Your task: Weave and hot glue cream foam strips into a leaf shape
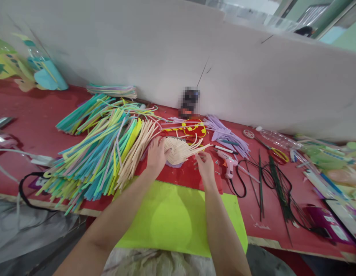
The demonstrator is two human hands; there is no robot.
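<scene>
My two hands are apart, one at either side of a cream fan-shaped piece (178, 149) made of narrow strips laid in a slanting pattern. It lies right in front of me on the red worktop (235, 214), with a purple edge (175, 165) showing beneath it on my side. My left hand (156, 156) rests at its left edge, palm down, thumb toward the cream strips; I cannot tell whether it pinches them or only presses. My right hand (204, 163) is at the loose ends that splay out to the right, fingers curled and thumb close to them; whether a strip is caught between them, I cannot tell.

Just beside my left hand lies a bunch of loose cream strips (139, 153), and next to that spreads a big heap of coloured strips (94, 161) in blue, green and yellow. Beyond the fan is a red piece with yellow flowers (195, 128), and lilac strips (223, 134) lie to its right. Nearer my right hand are a white marker (225, 149) and a pink glue gun (230, 168). Further right are dark green stems (278, 188), a clear plastic bottle (278, 138) lying on its side, and a purple box (328, 222). A lime-green sheet (172, 218) stretches beneath my forearms. A blurred-out object (189, 100) stands by the pale wall (123, 50).
</scene>
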